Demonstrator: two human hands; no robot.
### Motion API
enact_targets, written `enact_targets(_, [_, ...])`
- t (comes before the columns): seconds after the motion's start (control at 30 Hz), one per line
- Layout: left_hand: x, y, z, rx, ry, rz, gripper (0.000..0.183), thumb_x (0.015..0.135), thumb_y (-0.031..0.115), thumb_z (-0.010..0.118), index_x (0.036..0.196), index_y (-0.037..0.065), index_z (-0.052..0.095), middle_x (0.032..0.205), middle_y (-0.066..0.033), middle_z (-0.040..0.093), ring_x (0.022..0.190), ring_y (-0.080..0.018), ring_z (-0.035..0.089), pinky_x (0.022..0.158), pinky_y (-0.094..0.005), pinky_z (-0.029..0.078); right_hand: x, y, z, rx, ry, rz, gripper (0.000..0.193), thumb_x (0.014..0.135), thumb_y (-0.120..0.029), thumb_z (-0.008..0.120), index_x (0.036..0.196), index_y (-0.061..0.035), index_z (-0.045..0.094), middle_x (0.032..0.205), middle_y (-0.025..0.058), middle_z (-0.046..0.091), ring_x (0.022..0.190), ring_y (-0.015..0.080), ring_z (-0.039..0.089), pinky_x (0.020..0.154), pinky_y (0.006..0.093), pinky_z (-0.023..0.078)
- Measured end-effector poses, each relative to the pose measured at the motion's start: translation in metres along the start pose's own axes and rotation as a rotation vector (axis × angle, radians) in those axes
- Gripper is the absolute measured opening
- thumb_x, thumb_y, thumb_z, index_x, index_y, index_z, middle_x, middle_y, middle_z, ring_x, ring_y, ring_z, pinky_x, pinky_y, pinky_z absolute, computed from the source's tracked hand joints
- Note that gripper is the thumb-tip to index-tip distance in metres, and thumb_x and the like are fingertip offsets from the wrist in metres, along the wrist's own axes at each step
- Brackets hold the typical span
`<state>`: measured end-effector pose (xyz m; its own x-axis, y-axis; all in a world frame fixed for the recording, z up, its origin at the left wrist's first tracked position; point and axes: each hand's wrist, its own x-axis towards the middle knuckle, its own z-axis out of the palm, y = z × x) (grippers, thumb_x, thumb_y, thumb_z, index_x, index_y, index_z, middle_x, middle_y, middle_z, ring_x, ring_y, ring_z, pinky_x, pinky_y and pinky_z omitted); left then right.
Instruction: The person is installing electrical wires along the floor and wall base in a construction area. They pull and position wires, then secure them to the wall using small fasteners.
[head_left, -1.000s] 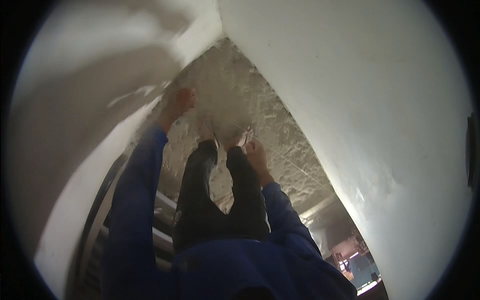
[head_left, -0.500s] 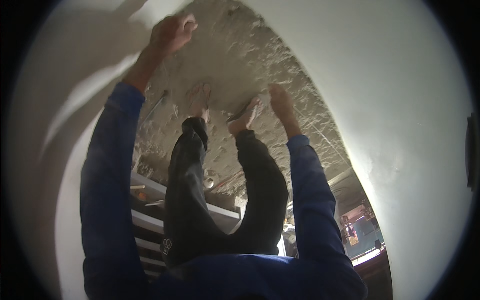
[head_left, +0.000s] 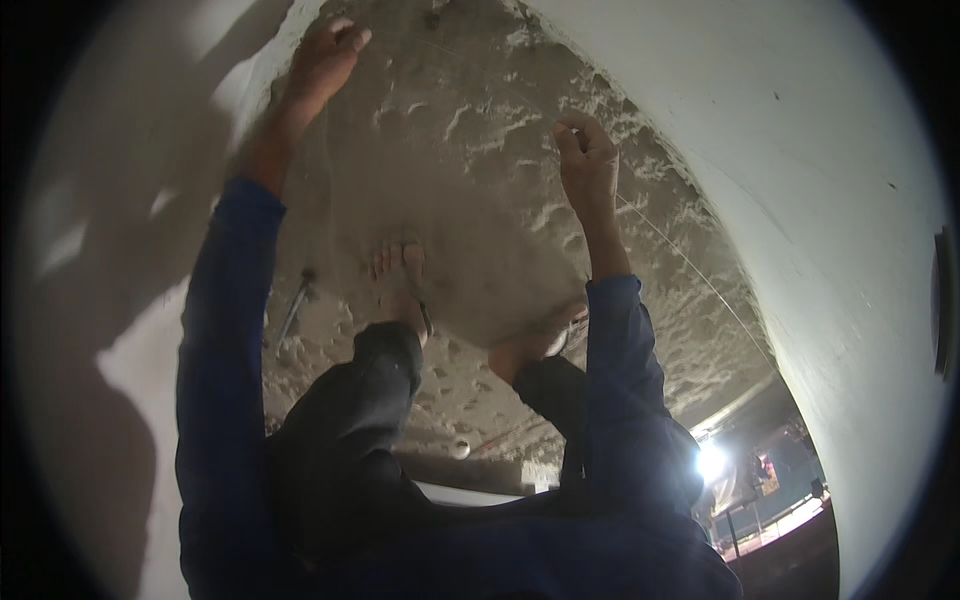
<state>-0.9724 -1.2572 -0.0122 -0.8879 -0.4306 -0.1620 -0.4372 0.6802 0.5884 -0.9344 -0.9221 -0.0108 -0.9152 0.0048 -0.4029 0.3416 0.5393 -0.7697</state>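
My left hand is raised at the upper left beside the white wall, its fingers curled in with the thumb against them. What it pinches, if anything, is too small to make out. My right hand is held out over the ground at upper middle right, thumb and forefinger closed in a pinch. From it a thin pale string slants down to the right toward the other wall. Both forearms are in blue sleeves. Below the hands are my sandalled feet, the left foot and the partly hidden right foot.
White walls curve up on both sides, the left wall in patchy shadow and the right wall paler. Rough sandy ground lies between them. A thin rod-like tool lies near the left wall. A small round white object sits behind my feet.
My right hand has risen and moved a little right, the string shifting with it. The left hand has moved slightly left. My feet and the ground marks now appear lower.
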Motion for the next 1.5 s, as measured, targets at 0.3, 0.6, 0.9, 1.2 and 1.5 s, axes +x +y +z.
enact_targets(0.3, [-0.009, 0.02, 0.005, -0.215, -0.772, -0.152, 0.033, 0.087, 0.02, 0.065, 0.117, 0.008, 0.061, 0.07, 0.0006, 0.053, 0.051, -0.0064, 0.039, 0.046, -0.0247, 0.032, 0.048, 0.014, 0.031, -0.008, 0.12, -0.133, 0.022, 0.087, -0.022, 0.062, 0.101, -0.0053, 0.068, 0.076, 0.0099, 0.065, 0.067, 0.015, 0.058, 0.062, 0.0329, 0.045])
enact_targets(0.6, [-0.025, 0.067, 0.042, -0.053, -0.58, 0.179, 0.039, 0.082, 0.02, 0.066, 0.118, 0.004, 0.061, 0.098, -0.0165, 0.065, 0.085, -0.0249, 0.065, 0.073, -0.0369, 0.051, 0.029, -0.009, 0.005, 0.01, 0.09, -0.152, 0.025, 0.086, -0.026, 0.06, 0.103, -0.0085, 0.068, 0.088, 0.0171, 0.068, 0.081, 0.0248, 0.066, 0.073, 0.0397, 0.049])
enact_targets(0.9, [-0.036, 0.082, 0.082, 0.171, -0.279, 0.731, 0.034, 0.077, 0.017, 0.062, 0.11, 0.007, 0.066, 0.099, -0.0188, 0.067, 0.091, -0.0343, 0.064, 0.078, -0.0435, 0.051, 0.025, -0.002, 0.025, 0.01, 0.148, -0.146, 0.026, 0.085, -0.025, 0.061, 0.102, -0.0074, 0.067, 0.083, 0.0164, 0.068, 0.075, 0.0265, 0.065, 0.071, 0.0384, 0.049])
enact_targets(1.2, [-0.051, 0.089, 0.077, -0.168, -0.479, 0.38, 0.021, 0.08, 0.022, 0.061, 0.09, 0.006, 0.07, 0.081, -0.0191, 0.067, 0.076, -0.0333, 0.066, 0.068, -0.0415, 0.05, 0.034, 0.001, 0.03, 0.059, 0.172, -0.13, 0.024, 0.085, -0.027, 0.061, 0.099, -0.0088, 0.068, 0.083, 0.0151, 0.069, 0.074, 0.026, 0.064, 0.07, 0.0387, 0.049])
enact_targets(1.5, [-0.027, 0.079, 0.1, -0.086, -0.291, 0.607, 0.018, 0.082, 0.021, 0.062, 0.093, 0.01, 0.071, 0.086, -0.0163, 0.069, 0.081, -0.0338, 0.066, 0.073, -0.0433, 0.051, 0.034, -0.009, 0.026, 0.053, 0.081, -0.01, 0.027, 0.085, -0.031, 0.062, 0.102, -0.0103, 0.068, 0.08, 0.009, 0.067, 0.073, 0.0189, 0.062, 0.067, 0.0347, 0.048])
